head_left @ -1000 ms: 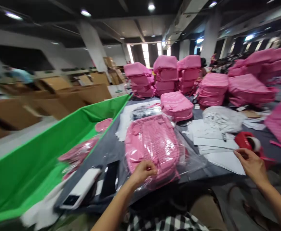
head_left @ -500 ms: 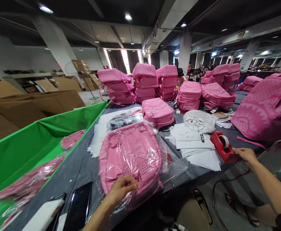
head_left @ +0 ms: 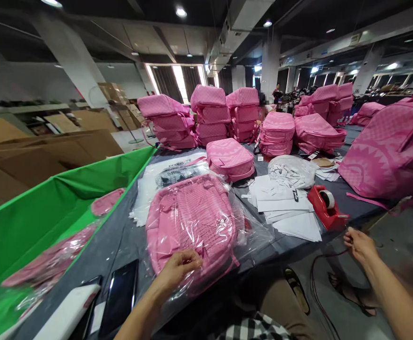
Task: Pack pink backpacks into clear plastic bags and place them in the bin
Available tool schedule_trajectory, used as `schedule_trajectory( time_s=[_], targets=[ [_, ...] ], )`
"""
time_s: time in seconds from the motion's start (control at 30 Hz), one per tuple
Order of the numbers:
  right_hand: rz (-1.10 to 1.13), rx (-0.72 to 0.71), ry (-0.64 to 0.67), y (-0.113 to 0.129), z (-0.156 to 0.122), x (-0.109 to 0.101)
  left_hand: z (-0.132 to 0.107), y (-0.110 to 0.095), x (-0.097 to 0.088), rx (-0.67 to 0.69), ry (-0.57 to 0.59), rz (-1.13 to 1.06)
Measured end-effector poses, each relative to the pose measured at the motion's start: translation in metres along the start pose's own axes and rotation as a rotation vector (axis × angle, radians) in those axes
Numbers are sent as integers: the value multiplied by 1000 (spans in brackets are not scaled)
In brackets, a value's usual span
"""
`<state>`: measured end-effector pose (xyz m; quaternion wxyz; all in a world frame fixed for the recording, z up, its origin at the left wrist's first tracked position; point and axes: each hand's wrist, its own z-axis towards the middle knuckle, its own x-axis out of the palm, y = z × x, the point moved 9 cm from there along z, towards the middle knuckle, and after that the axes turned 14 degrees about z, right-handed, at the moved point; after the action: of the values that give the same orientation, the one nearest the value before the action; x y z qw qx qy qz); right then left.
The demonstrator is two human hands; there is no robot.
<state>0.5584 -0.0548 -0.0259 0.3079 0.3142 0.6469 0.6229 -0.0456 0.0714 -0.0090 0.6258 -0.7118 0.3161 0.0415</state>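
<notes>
A pink backpack (head_left: 192, 212) lies in a clear plastic bag (head_left: 254, 231) on the dark table in front of me. My left hand (head_left: 183, 264) rests at its near edge, fingers curled and pinched on the plastic. To the right, a red tape dispenser (head_left: 326, 208) with a white-cored roll stands at the table edge. Just below its front end is my right hand (head_left: 360, 243), thumb and fingers pinched together. A thin end of tape seems to be between them, though it is hard to see.
Stacked pink backpacks (head_left: 209, 111) line the table's far side. White papers (head_left: 280, 203) and a plastic bag of small tags (head_left: 293, 171) lie near the dispenser. Phones (head_left: 119, 297) sit at lower left. A green-lined bin (head_left: 64, 189) holding bagged pink items adjoins the left side.
My right hand has drawn away from the dispenser's front end, slightly down and toward me. The left hand stays on the bagged backpack. The view has shifted slightly.
</notes>
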Motion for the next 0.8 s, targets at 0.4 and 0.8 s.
schedule_trajectory(
  time_s=[0.4,0.8],
  targets=[
    [-146,-448,1553,86,-249,311,1,14,3,-109,-42,-99],
    [-949,-910,1330,87,-230,410,2,14,7,-95,-27,-43]
  ],
)
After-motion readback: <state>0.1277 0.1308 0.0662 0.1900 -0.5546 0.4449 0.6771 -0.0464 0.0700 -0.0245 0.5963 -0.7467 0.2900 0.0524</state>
